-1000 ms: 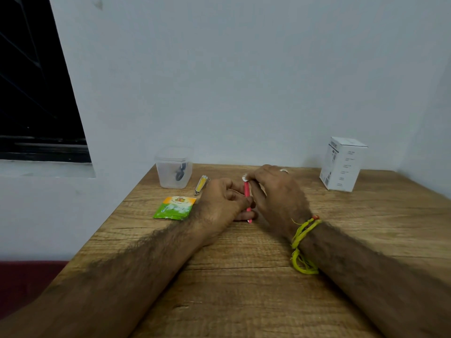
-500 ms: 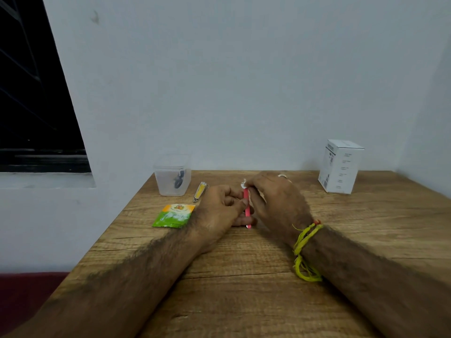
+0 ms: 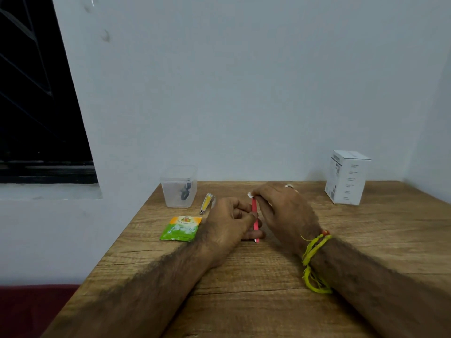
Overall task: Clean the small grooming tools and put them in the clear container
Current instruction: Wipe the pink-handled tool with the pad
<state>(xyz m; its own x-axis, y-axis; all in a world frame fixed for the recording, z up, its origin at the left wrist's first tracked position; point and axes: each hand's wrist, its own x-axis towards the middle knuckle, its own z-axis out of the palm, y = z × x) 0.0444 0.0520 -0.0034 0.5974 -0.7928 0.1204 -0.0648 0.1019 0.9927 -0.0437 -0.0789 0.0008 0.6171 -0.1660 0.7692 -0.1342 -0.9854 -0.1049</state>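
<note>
— At centre frame, what are the hands doing?
— Left hand (image 3: 228,222) grips a slim pink tool (image 3: 255,215), fingers curled round its lower half; it stands nearly upright over the wooden table (image 3: 268,301). Right hand (image 3: 284,211) pinches a small white wipe (image 3: 250,194) at its top end.
— And the clear container (image 3: 179,189)?
— Left of centre, near the wall, holding a dark tool (image 3: 184,193). A yellow nail clipper (image 3: 207,203) lies just beside it, a green sachet (image 3: 181,228) below, a white box (image 3: 347,178) far right.
</note>
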